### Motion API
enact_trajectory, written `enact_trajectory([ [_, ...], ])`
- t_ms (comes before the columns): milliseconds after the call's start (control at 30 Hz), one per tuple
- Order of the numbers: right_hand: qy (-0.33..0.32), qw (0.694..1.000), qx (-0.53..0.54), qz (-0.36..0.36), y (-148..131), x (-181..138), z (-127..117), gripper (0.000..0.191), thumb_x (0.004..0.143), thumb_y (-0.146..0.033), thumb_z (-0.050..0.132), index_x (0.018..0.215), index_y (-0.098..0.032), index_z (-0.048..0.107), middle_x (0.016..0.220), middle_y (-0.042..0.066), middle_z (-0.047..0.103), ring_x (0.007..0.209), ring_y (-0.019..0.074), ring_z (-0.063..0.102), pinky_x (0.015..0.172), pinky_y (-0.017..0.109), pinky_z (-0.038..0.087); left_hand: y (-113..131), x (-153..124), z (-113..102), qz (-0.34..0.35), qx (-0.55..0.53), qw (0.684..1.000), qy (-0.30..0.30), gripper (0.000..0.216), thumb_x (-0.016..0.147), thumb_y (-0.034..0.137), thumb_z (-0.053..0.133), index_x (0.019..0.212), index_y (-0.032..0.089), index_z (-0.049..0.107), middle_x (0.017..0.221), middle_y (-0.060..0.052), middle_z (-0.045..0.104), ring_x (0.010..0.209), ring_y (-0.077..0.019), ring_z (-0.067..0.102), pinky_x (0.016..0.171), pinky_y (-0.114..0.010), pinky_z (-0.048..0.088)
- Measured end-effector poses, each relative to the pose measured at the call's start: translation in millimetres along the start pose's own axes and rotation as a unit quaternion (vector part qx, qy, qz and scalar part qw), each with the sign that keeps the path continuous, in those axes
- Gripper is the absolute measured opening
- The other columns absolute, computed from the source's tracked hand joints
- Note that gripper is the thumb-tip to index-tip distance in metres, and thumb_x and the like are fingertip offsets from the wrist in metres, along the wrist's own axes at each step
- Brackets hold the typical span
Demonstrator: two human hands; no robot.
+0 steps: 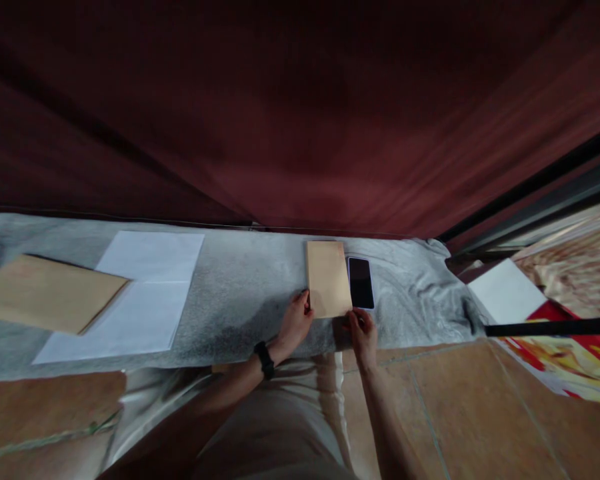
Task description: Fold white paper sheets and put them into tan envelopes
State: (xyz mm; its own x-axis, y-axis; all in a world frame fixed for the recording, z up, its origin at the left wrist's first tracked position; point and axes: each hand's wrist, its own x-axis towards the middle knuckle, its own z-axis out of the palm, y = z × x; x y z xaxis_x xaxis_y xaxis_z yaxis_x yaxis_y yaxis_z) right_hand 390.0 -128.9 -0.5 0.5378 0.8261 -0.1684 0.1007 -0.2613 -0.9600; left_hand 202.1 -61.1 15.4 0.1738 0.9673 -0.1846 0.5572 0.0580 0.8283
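A small brown envelope (327, 277) lies upright on the grey cloth-covered table (245, 287). My left hand (295, 325), with a black watch on the wrist, grips the envelope's near left corner, fingers curled. My right hand (363, 330) pinches its near right corner. A black phone (361, 282) lies screen-up just right of the envelope, touching or almost touching it.
At the far left a larger brown envelope (45, 293) rests partly on white paper sheets (145, 293). A dark red curtain (280, 113) hangs behind the table. A white sheet (505, 290) and colourful printed material (570, 353) lie at the right. Brown tiled floor (455, 413) lies below.
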Motion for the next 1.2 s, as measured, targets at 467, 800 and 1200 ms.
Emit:
enact_trajectory([
  [467,0.032,0.999,0.013,0.009,-1,-5,-3,0.049,0.077,-0.059,0.07,0.107,-0.021,0.061,0.098,0.003,0.063,0.077,0.0182,0.064,0.063,0.032,0.059,0,-39,-26,0.192,0.207,0.959,0.008,0.05,0.098,0.02,0.052,0.147,0.023,0.049,0.143,-0.014,0.056,0.129,-0.0295,0.055,0.108,-0.042,0.045],
  [800,0.006,0.973,-0.081,-0.217,-30,-40,21,0.025,0.095,-0.044,0.058,0.103,-0.02,0.061,0.094,0.003,0.059,0.08,0.0169,0.058,0.073,0.031,0.049,-64,-60,-121,0.227,0.451,0.862,0.05,0.052,0.097,0.007,0.042,0.148,0.014,0.05,0.158,-0.016,0.047,0.147,-0.0299,0.042,0.121,-0.049,0.033],
  [1200,-0.274,0.803,-0.296,-0.44,-31,-91,187,0.039,0.104,-0.025,0.039,0.14,-0.018,0.053,0.148,0.017,0.051,0.139,0.0282,0.046,0.11,0.05,0.044,-127,-67,-224,0.092,0.492,0.85,0.162,0.049,0.101,0.014,0.039,0.149,0.018,0.049,0.163,-0.013,0.04,0.155,-0.0295,0.026,0.126,-0.058,0.018],
])
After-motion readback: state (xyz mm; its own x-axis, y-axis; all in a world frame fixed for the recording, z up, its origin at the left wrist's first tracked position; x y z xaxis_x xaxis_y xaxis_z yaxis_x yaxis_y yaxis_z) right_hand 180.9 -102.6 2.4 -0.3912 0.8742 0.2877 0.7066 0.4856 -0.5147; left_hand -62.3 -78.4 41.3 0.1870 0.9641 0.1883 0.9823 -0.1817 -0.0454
